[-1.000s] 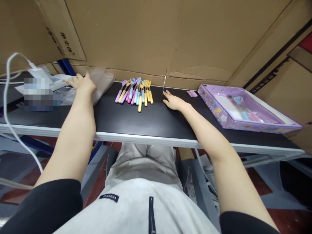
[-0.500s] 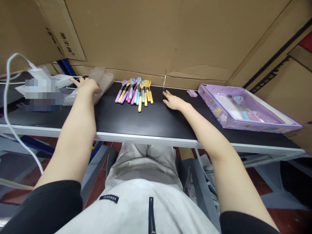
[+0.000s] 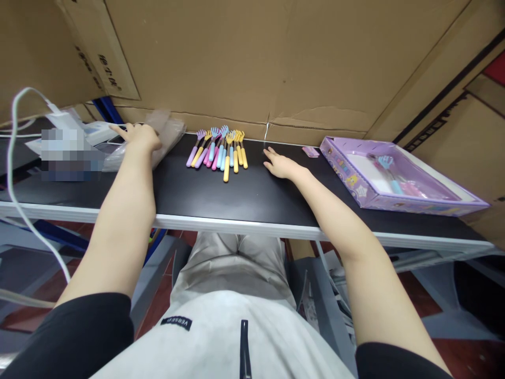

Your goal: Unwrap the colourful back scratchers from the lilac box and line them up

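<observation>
My left hand [image 3: 141, 137] rests over clear plastic bags [image 3: 170, 131] at the left of the table, fingers spread and gripping nothing that I can see. Flat on the black tabletop lies my right hand [image 3: 279, 164], with its fingers stretched out and nothing under them that shows. Between the two hands sits a bunch of small claw-headed back scratchers [image 3: 226, 158], with purple, yellow, pink and blue handles pointing towards me. Neither hand touches them.
To the right stands a purple open display box [image 3: 366, 197] holding a few wrapped scratchers [image 3: 390, 173]. A small purple card [image 3: 311, 151] lies beside it. A white cable [image 3: 12, 158] hangs at the left. Cardboard [image 3: 244, 63] walls off the back.
The fingers of my left hand have shifted very slightly to the left. My right hand, the scratchers and the box stay where they were.
</observation>
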Demonstrator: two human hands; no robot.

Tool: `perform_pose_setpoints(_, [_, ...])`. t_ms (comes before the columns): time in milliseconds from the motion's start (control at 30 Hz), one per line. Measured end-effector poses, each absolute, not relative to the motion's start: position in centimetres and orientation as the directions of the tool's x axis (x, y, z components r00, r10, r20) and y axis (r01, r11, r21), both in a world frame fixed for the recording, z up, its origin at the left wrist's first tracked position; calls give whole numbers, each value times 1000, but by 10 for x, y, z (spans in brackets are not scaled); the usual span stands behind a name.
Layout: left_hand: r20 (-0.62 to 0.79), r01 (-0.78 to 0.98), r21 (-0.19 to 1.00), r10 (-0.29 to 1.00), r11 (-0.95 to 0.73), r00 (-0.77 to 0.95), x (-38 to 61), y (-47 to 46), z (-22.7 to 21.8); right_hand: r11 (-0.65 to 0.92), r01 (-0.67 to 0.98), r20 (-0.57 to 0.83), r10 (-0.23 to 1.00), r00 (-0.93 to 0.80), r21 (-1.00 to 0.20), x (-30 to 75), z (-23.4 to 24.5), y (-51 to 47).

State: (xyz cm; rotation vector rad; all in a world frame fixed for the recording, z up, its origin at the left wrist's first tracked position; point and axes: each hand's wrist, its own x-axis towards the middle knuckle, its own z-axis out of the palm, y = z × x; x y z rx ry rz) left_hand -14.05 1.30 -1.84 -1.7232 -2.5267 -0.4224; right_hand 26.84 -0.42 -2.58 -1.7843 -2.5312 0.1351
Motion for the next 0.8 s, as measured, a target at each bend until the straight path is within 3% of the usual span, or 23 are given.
perform_pose_setpoints(67, [298, 872, 268, 825, 410, -480, -124, 1, -8, 322, 941, -20, 945, -326, -106, 268, -24, -6])
perform_pose_setpoints(167, [481, 855, 417, 724, 307, -495, -108, -11, 5, 308, 946, -40, 949, -313, -98, 266, -21, -9])
perform_pose_setpoints(333, [514, 830, 494, 683, 258, -518, -100, -18, 10, 312, 947, -48, 947, -316, -82, 264, -22, -11])
perform_pose_setpoints(467, [511, 836, 497, 699, 233, -500, -96, -16, 7, 332, 942, 17, 943, -331, -51, 275, -15, -3])
perform_pose_setpoints(567, [537, 871, 460, 727, 172, -427, -89, -14, 6, 314, 948, 226, 928, -297, -43, 293, 9, 6])
perform_pose_setpoints(667, [556, 927, 363, 777, 93, -296, -77, -15, 6, 137, 987, 430, 899, -87, -88, 324, 44, 10])
perform_pose_setpoints(800, [559, 967, 246, 825, -69, -84, -57, -17, 6, -170, 959, 524, 809, 268, -228, 398, 71, 9])
